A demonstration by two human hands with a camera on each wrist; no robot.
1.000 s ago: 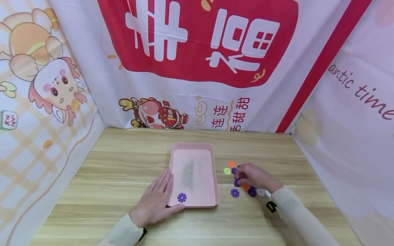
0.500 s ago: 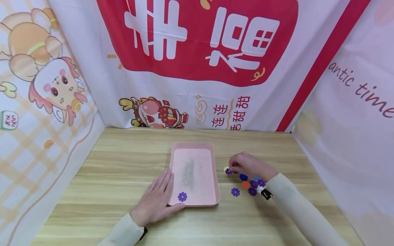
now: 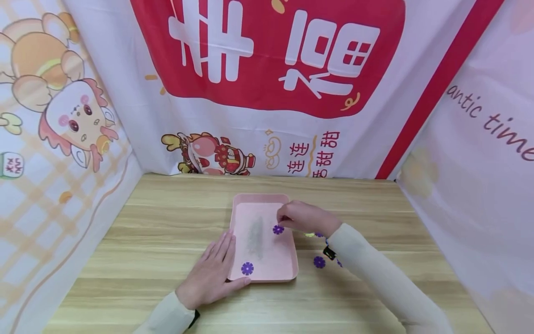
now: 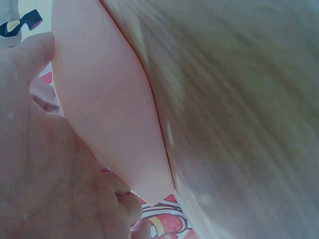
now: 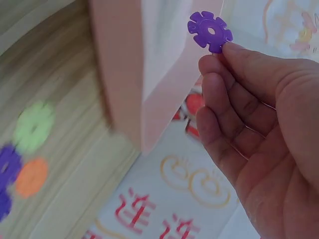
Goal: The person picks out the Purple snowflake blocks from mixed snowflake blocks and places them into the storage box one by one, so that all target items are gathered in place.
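Observation:
My right hand (image 3: 302, 216) pinches a purple snowflake disc (image 5: 210, 32) between thumb and forefinger, over the right side of a pink tray (image 3: 267, 277). A second purple snowflake disc (image 3: 247, 268) lies in the tray's near left corner. With fairly straight fingers, my left hand (image 3: 210, 273) rests against the tray's left edge, its thumb along the near rim. From the left wrist view, the outer wall of the tray rises beside that palm.
Right of the tray, a loose purple disc (image 3: 319, 262) lies on the wooden table (image 3: 167, 222). A green disc (image 5: 34, 127) and an orange disc (image 5: 32, 178) lie near others, partly hidden by the right arm in the head view. Printed cloth walls stand around the table.
My right hand has moved left from the loose pile, picked up a purple snowflake disc and carried it over the tray. The left hand and the tray have stayed in place.

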